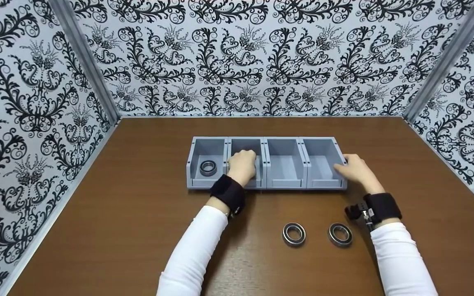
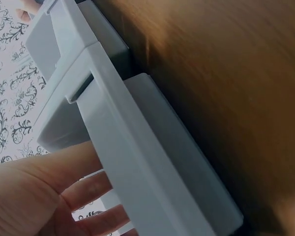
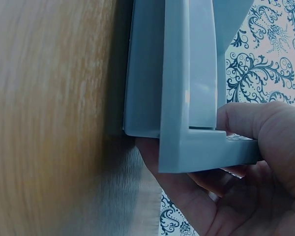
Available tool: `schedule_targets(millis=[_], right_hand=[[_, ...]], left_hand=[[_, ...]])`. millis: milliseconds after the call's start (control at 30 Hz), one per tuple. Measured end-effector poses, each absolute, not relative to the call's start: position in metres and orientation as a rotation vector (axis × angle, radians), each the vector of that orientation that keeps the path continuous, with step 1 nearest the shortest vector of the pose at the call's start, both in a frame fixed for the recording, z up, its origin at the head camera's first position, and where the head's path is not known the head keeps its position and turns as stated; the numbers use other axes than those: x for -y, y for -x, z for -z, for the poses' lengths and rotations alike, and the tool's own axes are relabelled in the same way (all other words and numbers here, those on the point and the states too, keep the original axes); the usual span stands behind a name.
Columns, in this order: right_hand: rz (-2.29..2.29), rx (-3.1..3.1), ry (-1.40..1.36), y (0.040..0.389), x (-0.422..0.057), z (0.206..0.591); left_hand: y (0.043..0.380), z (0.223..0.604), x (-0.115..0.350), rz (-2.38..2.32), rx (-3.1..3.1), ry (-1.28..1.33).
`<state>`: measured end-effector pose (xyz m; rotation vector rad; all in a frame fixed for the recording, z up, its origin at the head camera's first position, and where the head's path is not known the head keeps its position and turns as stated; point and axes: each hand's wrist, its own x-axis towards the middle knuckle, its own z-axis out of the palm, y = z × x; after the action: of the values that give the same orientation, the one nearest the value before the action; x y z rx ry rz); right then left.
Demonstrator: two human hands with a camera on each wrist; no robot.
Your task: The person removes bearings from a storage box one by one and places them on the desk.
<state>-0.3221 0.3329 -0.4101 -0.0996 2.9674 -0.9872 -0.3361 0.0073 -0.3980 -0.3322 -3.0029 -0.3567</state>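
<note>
A row of joined grey open-front bins [image 1: 285, 183] stands on the table. My left hand [image 1: 242, 165] reaches into the second bin from the left; in the left wrist view, the fingers [image 2: 91, 189] pass behind the bin's front wall. The fingertips are hidden there, so whether they hold anything does not show. At the row's right end, my right hand [image 1: 356, 168] grips the side wall of the last bin [image 3: 206, 152], thumb inside and fingers outside. A ball bearing [image 1: 208, 168] lies in the leftmost bin.
Two more ball bearings, a left one [image 1: 293, 234] and a right one [image 1: 340, 235], lie on the brown table [image 1: 138, 230] in front of the bins, near the right forearm. Patterned panels [image 1: 228, 61] enclose the table at the back and sides.
</note>
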Motion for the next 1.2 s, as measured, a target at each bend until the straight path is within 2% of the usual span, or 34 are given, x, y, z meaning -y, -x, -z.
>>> schedule_targets(millis=[700,1200], right_hand=[[0.993,-2.979,0.093,0.322,-0.332,0.41],[0.983,-2.978,0.102,0.321,-0.332,0.41]], left_hand=[[0.338,0.401,-0.011,0.355,2.997,0.301],[0.357,0.418,-0.014,0.355,3.009,0.299]])
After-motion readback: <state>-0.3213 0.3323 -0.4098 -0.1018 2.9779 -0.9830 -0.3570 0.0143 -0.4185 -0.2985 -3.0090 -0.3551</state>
